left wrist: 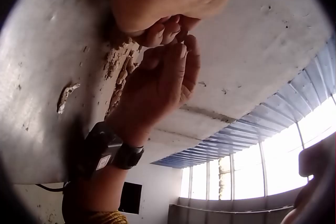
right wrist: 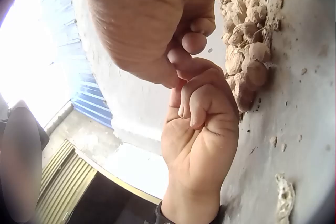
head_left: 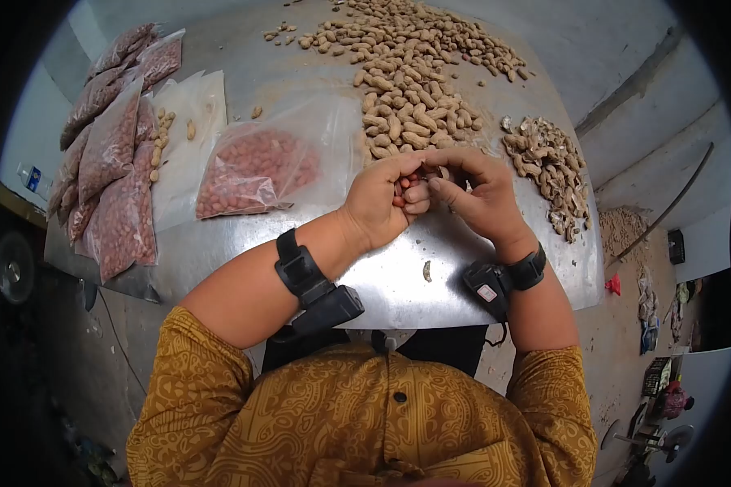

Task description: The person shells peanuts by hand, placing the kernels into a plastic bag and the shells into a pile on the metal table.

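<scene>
Red peanut kernels [head_left: 404, 188] show in the curled fingers of the left hand [head_left: 375, 203], over the near part of the metal table [head_left: 382, 284]. The right hand [head_left: 489, 199] meets it fingertip to fingertip, its thumb and forefinger pinching a peanut [head_left: 443, 173], mostly hidden by the fingers. In the left wrist view the right hand [left wrist: 163, 77] reaches up to the left hand's fingers. The right wrist view shows the left hand [right wrist: 202, 129] with fingers bent inward. Just beyond the hands lies a heap of unshelled peanuts [head_left: 414, 114].
Broken shells [head_left: 551, 170] are piled at the right table edge. An open clear bag of red kernels [head_left: 256, 170] lies left of the hands. Several filled bags [head_left: 110, 146] are stacked at the far left. A loose shell piece [head_left: 426, 270] lies near the front edge.
</scene>
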`<state>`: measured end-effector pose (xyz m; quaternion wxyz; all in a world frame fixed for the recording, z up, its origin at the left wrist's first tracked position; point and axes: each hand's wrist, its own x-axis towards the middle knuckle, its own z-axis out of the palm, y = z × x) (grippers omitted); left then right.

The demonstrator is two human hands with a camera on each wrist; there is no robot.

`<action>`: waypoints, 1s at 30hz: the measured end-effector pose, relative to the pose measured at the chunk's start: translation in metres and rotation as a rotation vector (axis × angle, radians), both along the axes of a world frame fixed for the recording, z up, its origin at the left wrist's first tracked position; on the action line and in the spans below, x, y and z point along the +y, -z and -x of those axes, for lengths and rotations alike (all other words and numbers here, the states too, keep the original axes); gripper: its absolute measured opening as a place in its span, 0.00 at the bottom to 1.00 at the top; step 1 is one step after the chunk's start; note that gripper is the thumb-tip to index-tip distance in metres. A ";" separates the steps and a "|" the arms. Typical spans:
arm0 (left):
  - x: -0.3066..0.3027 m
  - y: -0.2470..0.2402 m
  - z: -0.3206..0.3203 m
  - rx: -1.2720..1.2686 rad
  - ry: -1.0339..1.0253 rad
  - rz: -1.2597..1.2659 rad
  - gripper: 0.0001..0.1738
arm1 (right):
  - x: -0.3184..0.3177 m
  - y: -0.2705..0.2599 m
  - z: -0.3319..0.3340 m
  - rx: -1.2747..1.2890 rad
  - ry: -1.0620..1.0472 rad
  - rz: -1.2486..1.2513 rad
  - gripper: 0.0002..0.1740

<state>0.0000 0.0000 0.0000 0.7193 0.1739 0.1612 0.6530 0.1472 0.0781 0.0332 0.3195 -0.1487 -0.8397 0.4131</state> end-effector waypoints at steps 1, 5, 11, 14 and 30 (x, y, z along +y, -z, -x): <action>0.000 -0.001 0.000 0.004 -0.009 0.009 0.09 | -0.001 -0.001 0.000 0.009 -0.001 -0.018 0.14; 0.000 0.004 -0.002 -0.031 0.006 0.021 0.08 | -0.001 0.003 0.001 0.022 0.041 -0.084 0.14; 0.001 0.008 -0.002 -0.009 -0.049 0.121 0.09 | -0.003 0.004 0.005 0.031 0.062 -0.142 0.12; 0.003 0.009 -0.001 -0.019 -0.020 0.107 0.08 | -0.007 -0.002 0.005 -0.018 0.065 -0.110 0.10; 0.000 0.005 0.003 0.056 -0.227 0.145 0.09 | 0.069 -0.011 -0.045 -0.070 0.846 -0.465 0.09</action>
